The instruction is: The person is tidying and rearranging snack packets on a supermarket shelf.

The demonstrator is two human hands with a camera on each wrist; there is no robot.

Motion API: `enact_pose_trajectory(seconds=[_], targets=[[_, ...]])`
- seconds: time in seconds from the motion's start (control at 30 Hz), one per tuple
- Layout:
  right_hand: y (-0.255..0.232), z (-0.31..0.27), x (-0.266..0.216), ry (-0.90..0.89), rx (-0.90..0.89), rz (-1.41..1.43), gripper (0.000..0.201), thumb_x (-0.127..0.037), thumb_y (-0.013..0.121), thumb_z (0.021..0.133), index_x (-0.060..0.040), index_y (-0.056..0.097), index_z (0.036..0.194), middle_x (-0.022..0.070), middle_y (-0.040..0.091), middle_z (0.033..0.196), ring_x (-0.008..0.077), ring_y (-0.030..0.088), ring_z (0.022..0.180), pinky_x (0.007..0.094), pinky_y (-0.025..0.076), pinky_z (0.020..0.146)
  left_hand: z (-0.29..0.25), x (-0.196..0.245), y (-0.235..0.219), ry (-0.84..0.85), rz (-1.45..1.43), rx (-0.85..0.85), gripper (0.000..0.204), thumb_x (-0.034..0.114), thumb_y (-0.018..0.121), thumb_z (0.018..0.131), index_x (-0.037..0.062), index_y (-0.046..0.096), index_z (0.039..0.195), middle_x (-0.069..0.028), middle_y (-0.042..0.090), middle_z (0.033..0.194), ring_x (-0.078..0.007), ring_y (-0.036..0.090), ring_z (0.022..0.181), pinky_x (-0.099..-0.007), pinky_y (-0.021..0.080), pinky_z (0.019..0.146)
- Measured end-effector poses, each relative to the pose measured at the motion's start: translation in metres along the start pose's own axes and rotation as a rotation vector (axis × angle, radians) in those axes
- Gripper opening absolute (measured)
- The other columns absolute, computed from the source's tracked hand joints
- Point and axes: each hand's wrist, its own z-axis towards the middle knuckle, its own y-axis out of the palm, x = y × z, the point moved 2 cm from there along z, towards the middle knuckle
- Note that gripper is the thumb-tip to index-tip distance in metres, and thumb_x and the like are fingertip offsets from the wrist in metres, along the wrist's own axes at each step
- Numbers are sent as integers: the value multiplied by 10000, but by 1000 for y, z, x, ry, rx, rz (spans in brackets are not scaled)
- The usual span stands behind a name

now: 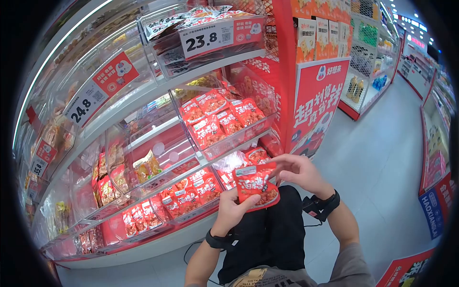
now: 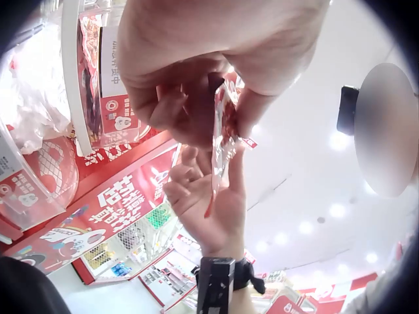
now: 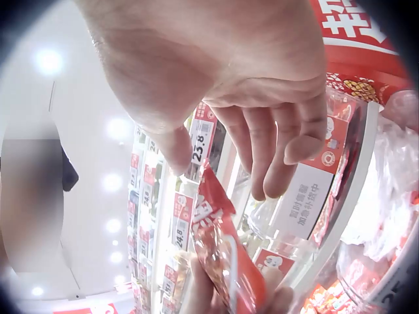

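A red snack packet with white lettering and a picture of food is held up over the person's lap. My left hand grips its lower left part, thumb across the front and fingers behind. Seen edge-on in the left wrist view, the packet sits between thumb and fingers. My right hand is beside the packet's upper right corner, its fingers loosely bent. In the right wrist view the right hand has thumb and fingers spread above the packet's top end, with nothing between them.
Clear shelf bins hold similar red packets, with more in the lower bins. A crumpled clear plastic bag lies in a bin close behind the hands. A red sign panel stands at the shelf end, beside the grey aisle floor.
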Motion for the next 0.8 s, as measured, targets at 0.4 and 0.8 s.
enact_pose_trajectory(seconds=[0.4, 0.8], targets=[[38, -4, 20, -72, 107, -156, 240, -204, 688, 833, -1, 576, 898, -36, 512, 643, 10, 447, 593, 210, 346, 522, -7, 3, 5, 7, -19, 26, 222, 138, 667, 851, -16, 657, 1010, -48, 676, 892, -72, 597, 788, -231, 476, 701], [39, -2, 49, -3, 167, 33, 193, -165, 653, 859, 0, 589, 934, -14, 604, 764, 37, 549, 695, 209, 436, 641, -9, -20, 2, -36, 167, 64, 241, 115, 639, 859, -43, 630, 1040, -60, 674, 930, -82, 603, 821, -241, 479, 732]])
